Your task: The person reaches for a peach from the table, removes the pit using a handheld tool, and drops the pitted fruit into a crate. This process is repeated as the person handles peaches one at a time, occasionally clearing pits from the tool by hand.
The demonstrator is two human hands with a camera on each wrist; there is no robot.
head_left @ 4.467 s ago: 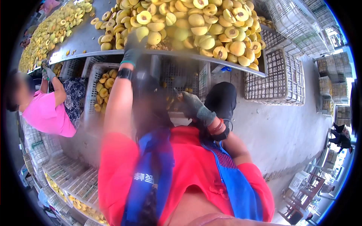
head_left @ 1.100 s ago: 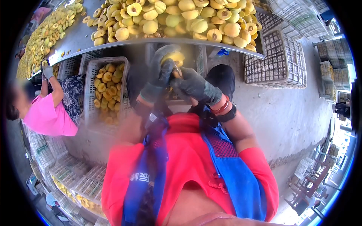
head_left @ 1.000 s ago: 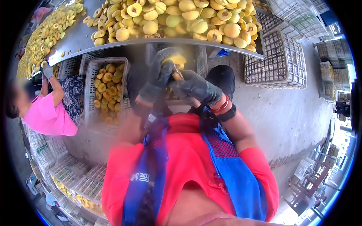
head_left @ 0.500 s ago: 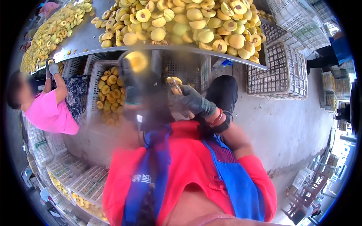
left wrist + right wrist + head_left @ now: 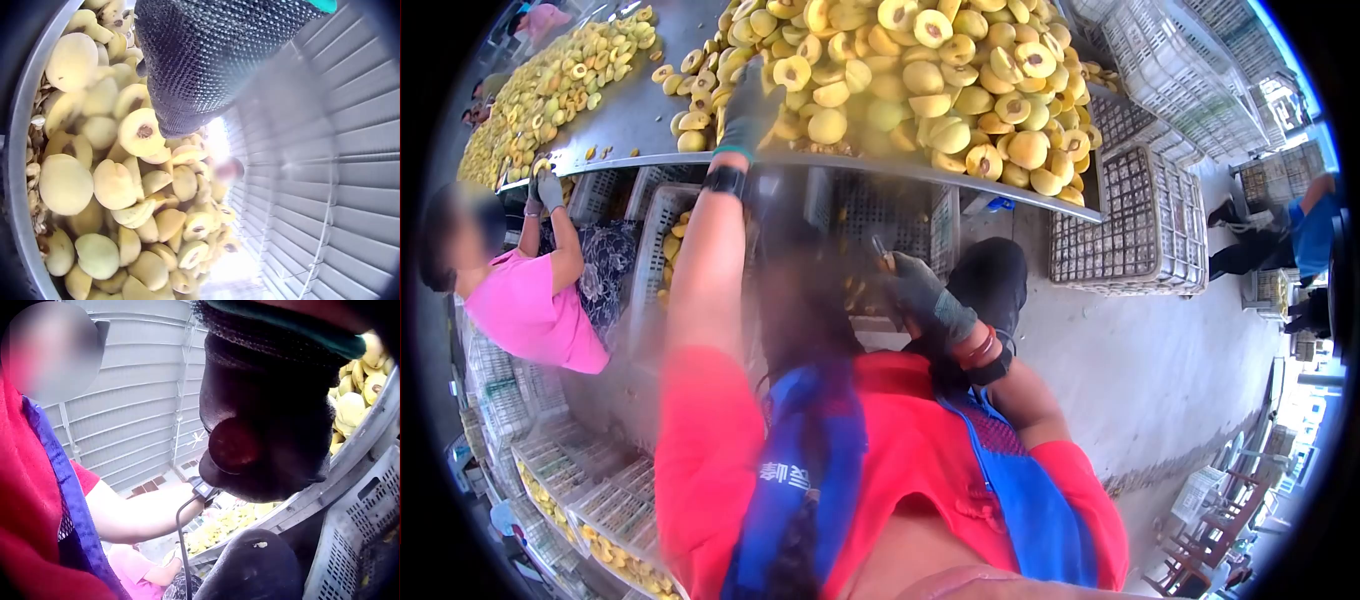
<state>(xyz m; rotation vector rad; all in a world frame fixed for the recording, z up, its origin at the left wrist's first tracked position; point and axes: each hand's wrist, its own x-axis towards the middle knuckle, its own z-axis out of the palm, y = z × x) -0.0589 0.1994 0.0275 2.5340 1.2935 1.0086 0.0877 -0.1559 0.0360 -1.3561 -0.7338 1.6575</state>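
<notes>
In the head view my gloved left hand [image 5: 748, 112] reaches over the table's metal edge to the pile of yellow peach halves [image 5: 940, 80]; its fingers look extended beside the fruit. The left wrist view shows the dark knit glove [image 5: 194, 62] above peach halves [image 5: 100, 181], some with brown pits or pit hollows; the fingertips are hidden there. My gloved right hand [image 5: 925, 295] is low in front of my lap, gripping a small pitting tool [image 5: 880, 246] with its metal tip upward. In the right wrist view the round handle end [image 5: 235, 445] shows at the dark glove [image 5: 275, 419].
Below the table stand a crate of peach halves [image 5: 662, 235] and a dark-bottomed crate [image 5: 885, 215]. An upturned grey crate [image 5: 1135, 225] stands at right. A person in pink [image 5: 535, 300] works at left; another in blue [image 5: 1280, 240] is at far right.
Half a second ago my left hand was lower with a peach half, and another piece sat at the tool tip. Now the left hand is up at the pile and the tool tip is bare.
</notes>
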